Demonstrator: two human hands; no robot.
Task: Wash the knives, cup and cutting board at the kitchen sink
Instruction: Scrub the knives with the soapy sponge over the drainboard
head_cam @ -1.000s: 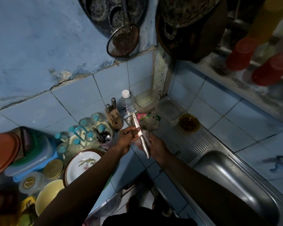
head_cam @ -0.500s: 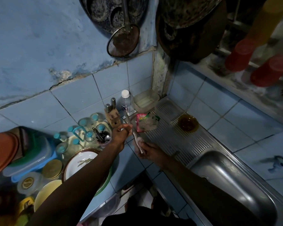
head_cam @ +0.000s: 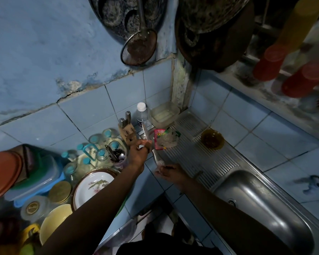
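Observation:
A steel knife [head_cam: 155, 157] is held over the counter edge, its blade tip pointing up toward the wooden knife block [head_cam: 127, 132]. My left hand [head_cam: 138, 154] pinches the blade near its middle. The handle end sits in the fingers of my right hand [head_cam: 170, 173], which grips it from below. The steel sink basin [head_cam: 269, 208] lies to the right, beyond the ribbed drainboard [head_cam: 201, 159]. No cup or cutting board shows clearly.
An amber glass bowl [head_cam: 212, 139] stands on the drainboard, with soap packets [head_cam: 164, 138] beside my hands. A bottle [head_cam: 142, 115] and a clear tub [head_cam: 164, 112] fill the corner. Plates [head_cam: 94, 184], lidded jars [head_cam: 101, 153], a utensil cup [head_cam: 117, 157] and containers crowd the left counter. Pans hang overhead.
Both hands and the knife have moved up and left toward the knife block. The blade tip now reaches beside the block and bottle.

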